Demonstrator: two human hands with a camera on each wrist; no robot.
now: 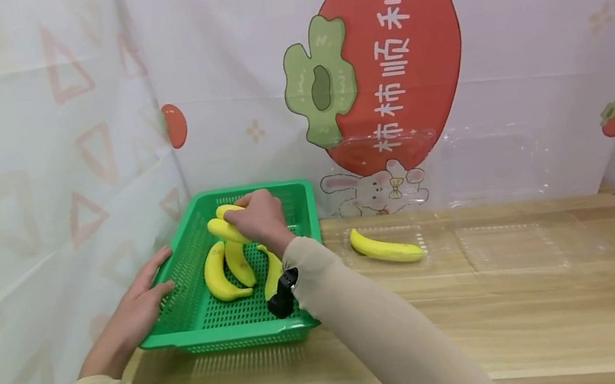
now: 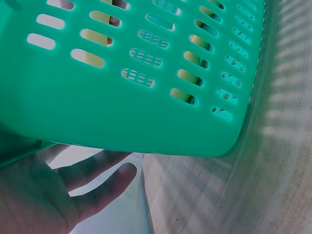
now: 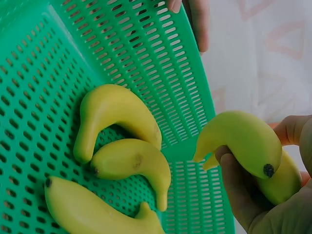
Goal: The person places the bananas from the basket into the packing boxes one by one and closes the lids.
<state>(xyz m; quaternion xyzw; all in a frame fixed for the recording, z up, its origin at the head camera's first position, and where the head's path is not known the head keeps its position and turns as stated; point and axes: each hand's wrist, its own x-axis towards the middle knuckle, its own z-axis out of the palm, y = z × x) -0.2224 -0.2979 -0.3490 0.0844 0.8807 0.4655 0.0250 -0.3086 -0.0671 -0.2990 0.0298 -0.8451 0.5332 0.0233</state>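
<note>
My right hand [image 1: 261, 219] grips two yellow bananas [image 3: 239, 139] together above the green basket [image 1: 228, 335]. Their stems hang down to one side in the right wrist view. Below, three more bananas lie on the basket floor: a curved banana [image 3: 114, 109], a smaller banana [image 3: 134, 163] and a paler banana [image 3: 92, 209]. At the basket's left rim, my left hand [image 1: 144, 303] holds the edge, thumb over the inside and fingers along the outside. In the left wrist view those fingers [image 2: 105, 192] look nearly straight beside the slotted wall.
Right of the basket, one banana [image 1: 385, 248] lies in a clear plastic clamshell box [image 1: 431, 225], its lid raised. A second clear box [image 1: 508, 246] stands farther right, also with its lid up. A printed cloth [image 1: 219, 43] hangs behind the wooden table [image 1: 494, 337].
</note>
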